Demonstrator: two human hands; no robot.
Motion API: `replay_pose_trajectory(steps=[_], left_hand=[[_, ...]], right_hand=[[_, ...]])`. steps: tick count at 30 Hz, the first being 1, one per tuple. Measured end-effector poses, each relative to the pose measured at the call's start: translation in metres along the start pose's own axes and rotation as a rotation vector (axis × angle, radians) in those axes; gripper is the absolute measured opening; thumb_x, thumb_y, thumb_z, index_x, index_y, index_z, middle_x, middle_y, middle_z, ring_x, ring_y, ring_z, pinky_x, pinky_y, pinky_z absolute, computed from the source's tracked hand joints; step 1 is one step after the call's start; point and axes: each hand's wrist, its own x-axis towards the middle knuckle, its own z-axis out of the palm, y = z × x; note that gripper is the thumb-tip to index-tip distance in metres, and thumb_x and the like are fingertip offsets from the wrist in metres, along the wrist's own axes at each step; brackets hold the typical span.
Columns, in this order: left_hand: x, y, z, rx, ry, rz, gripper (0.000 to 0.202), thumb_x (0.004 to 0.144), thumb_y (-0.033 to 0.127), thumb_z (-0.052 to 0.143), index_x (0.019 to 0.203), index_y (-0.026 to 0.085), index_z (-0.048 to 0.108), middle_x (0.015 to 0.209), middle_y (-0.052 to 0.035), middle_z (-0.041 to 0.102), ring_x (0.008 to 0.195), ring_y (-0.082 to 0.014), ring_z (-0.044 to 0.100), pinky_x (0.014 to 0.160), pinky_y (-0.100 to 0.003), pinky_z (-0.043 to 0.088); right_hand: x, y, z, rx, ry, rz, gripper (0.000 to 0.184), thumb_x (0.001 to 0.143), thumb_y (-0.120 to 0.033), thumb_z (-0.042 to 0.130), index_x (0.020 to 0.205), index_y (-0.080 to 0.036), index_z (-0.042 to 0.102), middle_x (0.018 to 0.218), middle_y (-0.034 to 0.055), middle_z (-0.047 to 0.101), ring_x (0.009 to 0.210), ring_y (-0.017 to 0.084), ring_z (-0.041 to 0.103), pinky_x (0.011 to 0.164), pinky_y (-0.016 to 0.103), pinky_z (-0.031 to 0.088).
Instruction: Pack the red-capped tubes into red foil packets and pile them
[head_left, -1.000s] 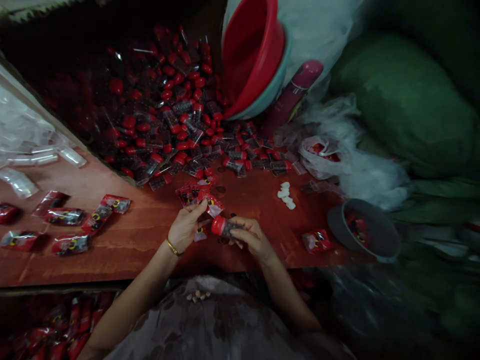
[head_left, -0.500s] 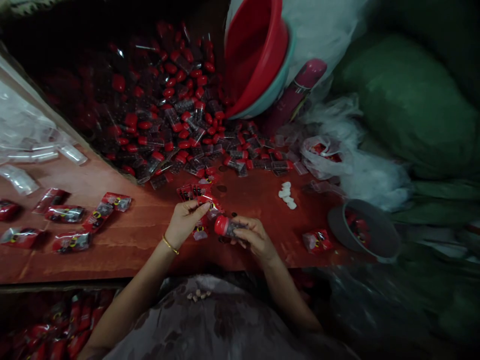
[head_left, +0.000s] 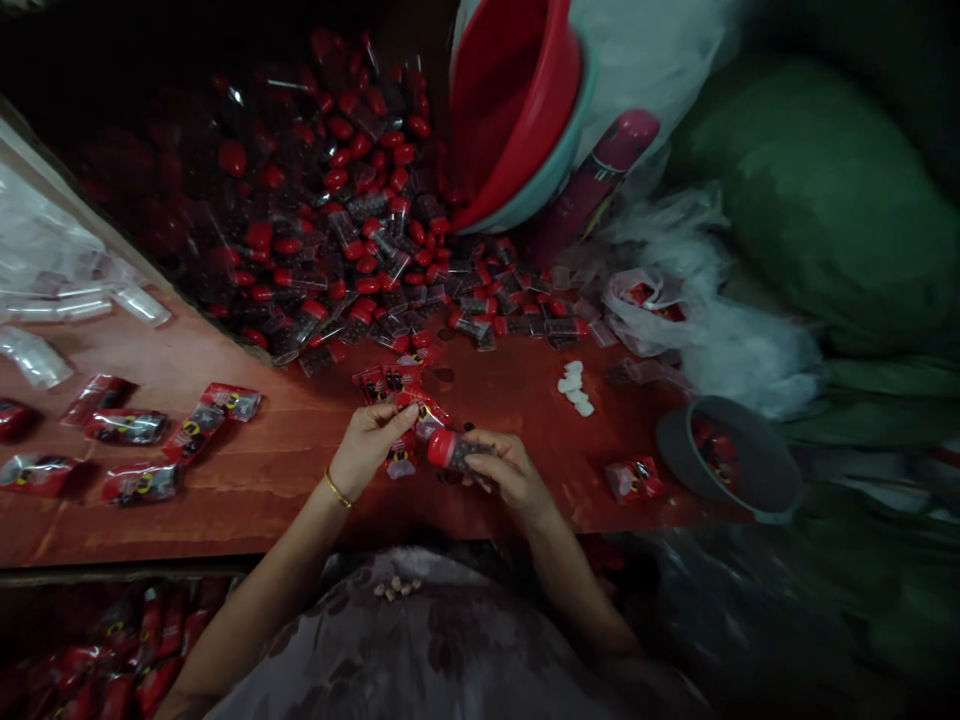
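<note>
Red-capped vial (head_left: 454, 451) in tight right hand (head_left: 514, 476) grip; sachets (head_left: 420, 408) in left hand (head_left: 367, 446)

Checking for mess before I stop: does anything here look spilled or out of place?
A few pale bits lie on the lap, off the table. The red basin stands tipped on its edge beside the bottle heap.

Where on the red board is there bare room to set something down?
Bare board lies between the loose sachets and the left hand, and between the right hand and the lone sachet. The vial pile behind is crowded.
</note>
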Motion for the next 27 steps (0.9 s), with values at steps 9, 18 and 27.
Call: replay_pose_trajectory(steps=[9,18,27], left_hand=[[-0.002,0.003,0.001,-0.01,-0.002,-0.023,0.033,0.058,0.045,0.076,0.054,0.013,0.067,0.049,0.0032,0.052,0.049,-0.0069,0.04,0.05,-0.02,0.033],[-0.004,-0.003,0.017,-0.164,0.026,-0.16,0.036,0.041,0.038,0.085,0.063,0.013,0.07,0.059,-0.0001,0.065,0.053,-0.0095,0.053,0.056,-0.022,0.044],[-0.01,-0.021,0.028,-0.254,0.141,-0.13,0.036,0.047,0.031,0.084,0.076,0.015,0.072,0.073,-0.0037,0.072,0.063,-0.0118,0.061,0.064,-0.023,0.048]], right_hand=[[0.004,0.008,-0.001,0.052,-0.006,0.036,0.027,0.066,-0.042,0.06,0.072,-0.015,0.061,0.052,-0.0022,0.056,0.038,0.007,0.045,0.035,0.017,0.025],[0.002,0.007,0.002,-0.185,0.041,-0.165,0.018,0.077,-0.036,0.055,0.073,-0.018,0.059,0.053,-0.0044,0.044,0.048,0.009,0.04,0.044,0.02,0.03],[0.005,0.01,0.012,-0.326,0.216,-0.222,0.02,0.085,-0.038,0.048,0.086,-0.02,0.056,0.058,-0.0038,0.045,0.051,0.011,0.042,0.048,0.022,0.033]])
